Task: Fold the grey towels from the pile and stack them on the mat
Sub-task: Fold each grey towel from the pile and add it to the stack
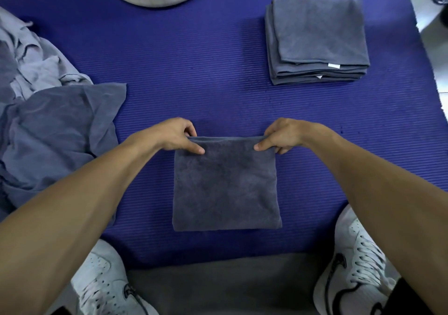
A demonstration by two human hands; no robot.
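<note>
Fingers of left hand (178,134) and right hand (282,135) curl shut, thumb-and-finger pinches on the two far corners of the folded towel (226,186). Towel body lies flat on the blue mat (194,72), running from the fingers back toward the person, roughly square. Stack of folded towels (317,41) sits beyond, far-right, nearer right hand. Unfolded pile (48,96) sits left of left hand.

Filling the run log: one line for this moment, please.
left hand: pinches folded towel | right hand: pinches it | stack: on mat
</note>
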